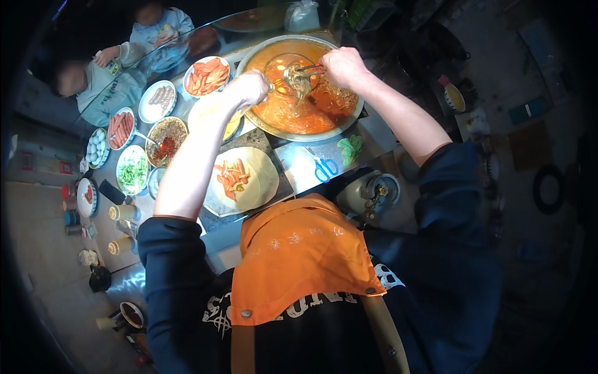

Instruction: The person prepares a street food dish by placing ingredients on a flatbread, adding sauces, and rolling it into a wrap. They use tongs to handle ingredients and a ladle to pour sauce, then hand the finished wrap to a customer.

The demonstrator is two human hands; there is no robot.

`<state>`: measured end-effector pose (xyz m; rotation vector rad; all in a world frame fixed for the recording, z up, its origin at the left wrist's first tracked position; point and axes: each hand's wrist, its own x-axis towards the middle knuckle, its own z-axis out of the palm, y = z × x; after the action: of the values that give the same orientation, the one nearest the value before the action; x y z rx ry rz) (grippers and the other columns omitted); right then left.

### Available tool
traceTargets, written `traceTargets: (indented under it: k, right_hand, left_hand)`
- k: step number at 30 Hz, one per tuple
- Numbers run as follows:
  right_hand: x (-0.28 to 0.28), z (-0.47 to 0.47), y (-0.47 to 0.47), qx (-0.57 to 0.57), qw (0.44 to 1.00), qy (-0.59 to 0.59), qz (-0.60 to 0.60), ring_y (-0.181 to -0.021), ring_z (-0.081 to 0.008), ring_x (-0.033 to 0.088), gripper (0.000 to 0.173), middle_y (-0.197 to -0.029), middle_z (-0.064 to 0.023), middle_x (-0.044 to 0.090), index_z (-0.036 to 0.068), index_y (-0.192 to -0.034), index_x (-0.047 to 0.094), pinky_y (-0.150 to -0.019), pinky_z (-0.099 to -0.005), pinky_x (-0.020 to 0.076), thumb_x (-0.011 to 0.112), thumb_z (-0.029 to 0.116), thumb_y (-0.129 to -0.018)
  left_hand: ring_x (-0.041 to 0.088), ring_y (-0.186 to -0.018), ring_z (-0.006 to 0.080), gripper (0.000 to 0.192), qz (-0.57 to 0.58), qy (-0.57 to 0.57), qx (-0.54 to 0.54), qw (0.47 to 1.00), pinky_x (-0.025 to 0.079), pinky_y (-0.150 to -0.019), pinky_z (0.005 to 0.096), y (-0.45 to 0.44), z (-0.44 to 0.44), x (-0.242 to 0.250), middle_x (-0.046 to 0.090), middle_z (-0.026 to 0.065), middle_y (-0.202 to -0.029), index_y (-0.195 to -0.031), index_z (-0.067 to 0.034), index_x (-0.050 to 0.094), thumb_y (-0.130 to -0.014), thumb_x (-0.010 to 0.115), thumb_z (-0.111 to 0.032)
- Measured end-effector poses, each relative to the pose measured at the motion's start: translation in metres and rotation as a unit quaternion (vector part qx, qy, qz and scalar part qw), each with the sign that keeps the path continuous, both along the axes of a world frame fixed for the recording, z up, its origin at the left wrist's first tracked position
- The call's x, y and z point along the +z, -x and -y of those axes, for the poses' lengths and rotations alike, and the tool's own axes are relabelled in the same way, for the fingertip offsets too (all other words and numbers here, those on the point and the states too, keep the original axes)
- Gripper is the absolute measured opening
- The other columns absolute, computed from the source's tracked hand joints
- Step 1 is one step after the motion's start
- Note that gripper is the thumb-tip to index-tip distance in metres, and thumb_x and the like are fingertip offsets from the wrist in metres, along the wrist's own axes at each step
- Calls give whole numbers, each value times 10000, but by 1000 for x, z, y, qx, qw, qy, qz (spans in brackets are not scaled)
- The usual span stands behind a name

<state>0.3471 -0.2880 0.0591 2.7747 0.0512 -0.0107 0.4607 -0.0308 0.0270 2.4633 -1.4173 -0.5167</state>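
Observation:
A large round metal pan (299, 135) of red-orange broth lies before me. Over its middle, a ladle or strainer (297, 77) holds pale noodle-like strands, some hanging down. My right hand (342, 67) grips red-and-dark tongs or chopsticks (310, 70) that reach into these strands. At the pan's left side my left hand (254, 88) is closed on what looks like a handle, mostly hidden by the fingers. Below my left forearm, a pale round flatbread or wrapper (261, 182) bears reddish sausage-like pieces (233, 177). Blue-handled scissors (326, 169) rest beside a green cloth or glove (350, 149).
Bowls of sliced sausage (207, 77), eggs (97, 147), chopped greens (132, 170) and chili seasoning (166, 142) stand at the left, with squeeze bottles (122, 212) nearer me. Two people (110, 79) stand behind a glass screen. A gas cylinder (362, 191) stands below the counter at right.

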Motion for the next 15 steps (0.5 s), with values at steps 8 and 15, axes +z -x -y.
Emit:
traceTargets:
  k: [8, 15]
  right_hand:
    - [28, 72, 18, 35, 997, -55, 45, -835, -266, 776, 125, -919, -109, 787, 155, -939, 810, -733, -398, 617, 731, 240, -891]
    - [-116, 82, 14, -60, 996, -63, -18, -901, -293, 767, 138, -921, -117, 787, 125, -872, 796, -790, -425, 600, 707, 226, -842]
  left_hand:
    - [594, -569, 152, 288, -130, 61, 109, 984, 472, -539, 335, -13, 24, 14, 634, 46, -658, -840, -36, 720, -1000, 531, -184]
    - [569, -517, 152, 194, -394, 62, 274, 875, 440, -470, 311, 15, 80, -121, 666, 20, -696, -1029, -99, 793, -959, 630, -177]
